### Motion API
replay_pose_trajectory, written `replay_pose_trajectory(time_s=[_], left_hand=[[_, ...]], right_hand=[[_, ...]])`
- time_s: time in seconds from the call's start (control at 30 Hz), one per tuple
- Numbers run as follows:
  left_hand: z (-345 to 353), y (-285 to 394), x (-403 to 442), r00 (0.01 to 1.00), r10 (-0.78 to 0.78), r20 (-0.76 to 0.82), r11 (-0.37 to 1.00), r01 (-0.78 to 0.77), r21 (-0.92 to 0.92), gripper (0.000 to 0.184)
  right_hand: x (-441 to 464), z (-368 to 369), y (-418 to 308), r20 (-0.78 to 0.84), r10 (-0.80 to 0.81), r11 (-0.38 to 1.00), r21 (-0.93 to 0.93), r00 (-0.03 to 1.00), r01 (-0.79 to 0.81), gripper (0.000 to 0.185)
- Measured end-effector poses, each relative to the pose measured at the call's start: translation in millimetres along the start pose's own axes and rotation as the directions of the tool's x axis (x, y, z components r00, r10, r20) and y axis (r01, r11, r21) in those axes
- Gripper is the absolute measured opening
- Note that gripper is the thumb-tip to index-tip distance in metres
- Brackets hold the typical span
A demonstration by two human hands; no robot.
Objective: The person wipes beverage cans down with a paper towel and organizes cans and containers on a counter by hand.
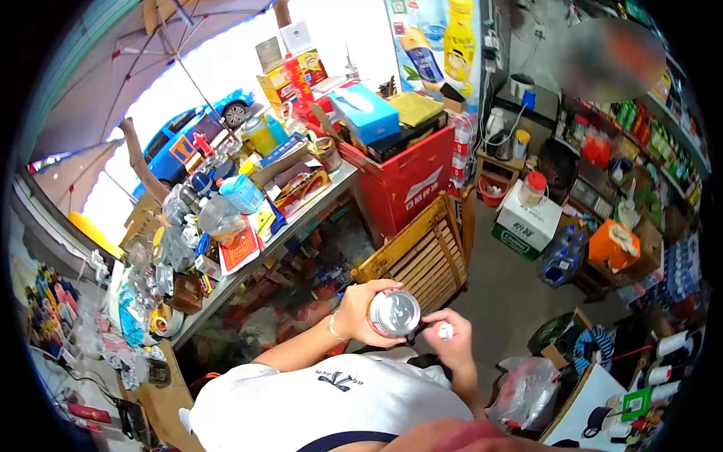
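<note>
A round container with a silvery, shiny top (395, 313) is held in front of the white shirt. My left hand (363, 313) wraps round its left side, fingers closed on it. Just right of the container, my right hand (450, 337) is closed, with a small white object (446, 331) showing between its fingers. The right fingertips are close to the container's lower right side; whether they touch it cannot be made out.
A wooden slatted folding chair (422, 260) stands just beyond my hands. A cluttered counter (282, 228) is at the left, beside a red box (410, 181). A white and green carton (527, 218) and a plastic bag (525, 392) are on the right.
</note>
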State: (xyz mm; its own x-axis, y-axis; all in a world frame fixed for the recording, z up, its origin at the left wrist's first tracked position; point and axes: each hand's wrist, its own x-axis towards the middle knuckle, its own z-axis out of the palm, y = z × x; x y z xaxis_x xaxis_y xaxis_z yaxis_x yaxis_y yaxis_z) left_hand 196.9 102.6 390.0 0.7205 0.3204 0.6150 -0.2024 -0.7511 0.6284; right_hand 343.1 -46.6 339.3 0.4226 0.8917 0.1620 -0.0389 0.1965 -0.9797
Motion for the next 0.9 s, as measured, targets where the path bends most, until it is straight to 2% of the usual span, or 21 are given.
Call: replay_pose_trajectory(time_s=[0.13, 0.17, 0.2, 0.23, 0.33, 0.37, 0.47, 0.5, 0.53, 0.6, 0.63, 0.67, 0.7, 0.73, 0.87, 0.9], left_hand=[[-55.6, -10.6, -25.9, 0.976, -0.164, -0.142, 0.981, 0.177, 0.082, 0.071], [-66.1, -14.8, -32.0, 0.972, -0.162, -0.169, 0.981, 0.177, 0.082, 0.071], [-75.6, -16.2, -40.6, 0.955, -0.226, -0.19, 0.96, 0.251, 0.122, 0.073], [-84.4, -17.9, -49.6, 0.931, -0.294, -0.214, 0.93, 0.33, 0.159, 0.076], [-102.1, -29.0, -74.4, 0.894, -0.35, -0.279, 0.899, 0.405, 0.17, 0.084], [-110.6, -28.9, -79.5, 0.897, -0.368, -0.245, 0.884, 0.419, 0.208, 0.092], [-123.3, -33.2, -95.2, 0.876, -0.428, -0.222, 0.829, 0.478, 0.29, 0.095], [-124.0, -33.7, -97.0, 0.876, -0.42, -0.239, 0.805, 0.481, 0.347, 0.098], [-123.3, -32.5, -96.4, 0.864, -0.427, -0.266, 0.798, 0.499, 0.338, 0.098], [-117.0, -27.0, -92.5, 0.827, -0.468, -0.31, 0.745, 0.558, 0.366, 0.098], [-110.7, -27.6, -92.4, 0.838, -0.434, -0.331, 0.745, 0.54, 0.392, 0.096], [-103.2, -26.4, -91.7, 0.825, -0.442, -0.353, 0.735, 0.559, 0.384, 0.096], [-96.5, -25.3, -89.7, 0.824, -0.46, -0.332, 0.696, 0.567, 0.441, 0.096], [-90.7, -24.1, -85.9, 0.821, -0.478, -0.313, 0.652, 0.57, 0.499, 0.095], [-54.7, -12.5, -67.5, 0.755, -0.554, -0.352, 0.619, 0.656, 0.433, 0.098], [-48.0, -6.1, -58.5, 0.707, -0.618, -0.343, 0.622, 0.707, 0.338, 0.1]], right_hand=[[36.7, 77.7, -27.8, 0.14, -0.25, 0.898, -0.335, 0.958, 0.284, 0.049], [43.7, 89.9, -19.9, 0.199, -0.252, 0.865, -0.393, 0.947, 0.312, 0.062], [50.4, 102.1, -17.6, 0.231, -0.236, 0.86, -0.402, 0.944, 0.314, 0.068], [57.3, 114.9, -18.2, 0.249, -0.242, 0.856, -0.401, 0.938, 0.327, 0.068], [77.8, 146.6, -11.5, 0.328, -0.231, 0.863, -0.366, 0.916, 0.349, 0.069], [83.1, 154.5, -6.9, 0.352, -0.226, 0.872, -0.343, 0.908, 0.35, 0.07], [99.0, 173.1, 0.4, 0.476, -0.205, 0.86, -0.331, 0.855, 0.39, 0.071], [101.4, 177.0, -1.0, 0.509, -0.135, 0.874, -0.343, 0.85, 0.344, 0.07], [106.5, 179.4, -7.7, 0.558, -0.127, 0.865, -0.343, 0.82, 0.367, 0.071], [110.9, 179.6, -15.5, 0.598, -0.019, 0.872, -0.383, 0.801, 0.306, 0.074], [114.0, 176.4, -14.0, 0.618, -0.011, 0.871, -0.381, 0.786, 0.311, 0.074], [116.6, 171.6, -10.0, 0.625, 0.026, 0.903, -0.349, 0.78, 0.25, 0.076], [120.0, 165.5, -7.0, 0.634, 0.058, 0.93, -0.315, 0.772, 0.189, 0.079], [123.6, 158.6, -5.7, 0.656, 0.058, 0.93, -0.309, 0.753, 0.197, 0.079], [127.0, 124.4, -3.4, 0.669, 0.02, 0.923, -0.299, 0.743, 0.244, 0.072], [128.4, 115.4, -3.8, 0.667, -0.029, 0.921, -0.272, 0.745, 0.279, 0.072]])
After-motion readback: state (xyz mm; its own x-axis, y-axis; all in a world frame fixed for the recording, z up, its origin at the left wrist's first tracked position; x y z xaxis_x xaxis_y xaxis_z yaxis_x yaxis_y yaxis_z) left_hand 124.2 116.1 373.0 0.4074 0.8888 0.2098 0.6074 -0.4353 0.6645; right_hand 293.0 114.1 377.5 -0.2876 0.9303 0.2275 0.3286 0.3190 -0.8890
